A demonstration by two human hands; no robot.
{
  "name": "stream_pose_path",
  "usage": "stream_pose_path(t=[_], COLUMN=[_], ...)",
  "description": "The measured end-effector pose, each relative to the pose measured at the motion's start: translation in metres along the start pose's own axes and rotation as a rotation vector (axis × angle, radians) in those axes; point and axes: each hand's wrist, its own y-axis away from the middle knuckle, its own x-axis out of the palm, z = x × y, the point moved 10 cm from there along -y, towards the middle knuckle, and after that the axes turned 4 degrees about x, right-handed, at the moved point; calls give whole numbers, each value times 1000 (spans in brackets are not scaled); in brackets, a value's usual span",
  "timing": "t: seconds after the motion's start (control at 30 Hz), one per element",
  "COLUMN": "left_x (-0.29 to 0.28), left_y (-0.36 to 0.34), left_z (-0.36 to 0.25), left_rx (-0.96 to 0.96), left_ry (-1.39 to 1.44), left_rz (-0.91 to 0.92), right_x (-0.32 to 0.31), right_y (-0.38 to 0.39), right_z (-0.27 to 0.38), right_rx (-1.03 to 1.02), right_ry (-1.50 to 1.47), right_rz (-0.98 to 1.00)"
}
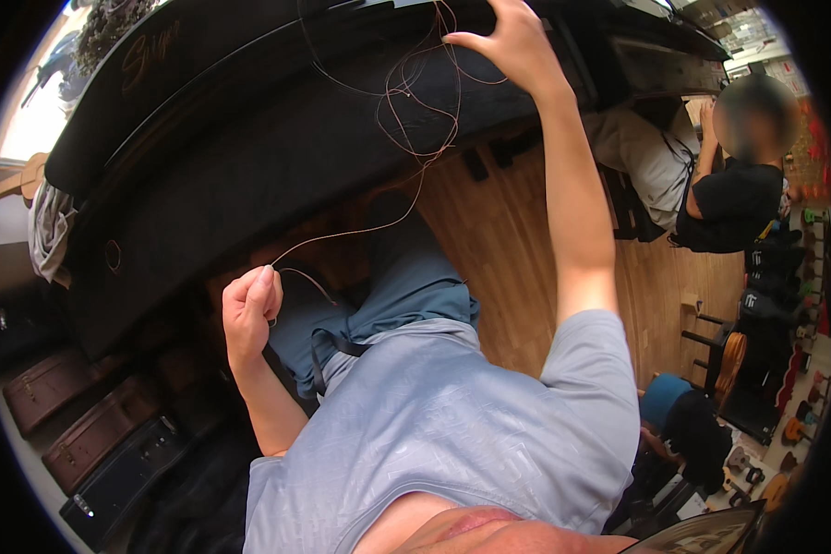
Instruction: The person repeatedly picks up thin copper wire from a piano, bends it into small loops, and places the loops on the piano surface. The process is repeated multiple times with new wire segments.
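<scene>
Between finger and thumb, my left hand (pixel 251 309) pinches the end of a thin copper-coloured wire (pixel 346 234), like an instrument string. A short tail sticks out of the pinch over my thigh. From there the wire runs up and right into a loose tangle of loops against a black surface (pixel 231 175). My right hand (pixel 511 46) is stretched far forward at the top edge, thumb spread away from the fingers, beside the upper strands of the tangle. Its fingertips are cut off by the picture's edge, and I see nothing gripped in it.
Gold lettering marks the long black body across the front, which looks like a piano. Several brown and black instrument cases (pixel 102 434) lie at lower left. Grey cloth (pixel 51 231) hangs at the left end. Another person (pixel 734 185) sits at right, near guitars and ukuleles (pixel 731 362).
</scene>
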Motion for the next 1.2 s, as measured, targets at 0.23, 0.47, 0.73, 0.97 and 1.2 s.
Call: stream_pose_path(t=[0.23, 0.47, 0.73, 0.97, 1.2], left_x=[0, 3, 15, 19, 11], left_y=[-1, 0, 5, 4, 4], left_z=[-6, -13, -13, -8, -7], left_rx=[8, 30, 26, 9, 1], left_ry=[0, -45, -57, -87, -73], left_rz=[19, 68, 121, 148, 135], right_x=[41, 127, 147, 143, 140], right_y=[209, 278, 253, 247, 246], right_z=[-49, -39, -26, -20, -24], right_rx=[738, 1061, 1053, 1007, 1014], right_ry=[-767, -911, -1264, -1311, -1260], right_rz=[-105, 44, 85, 55, 34])
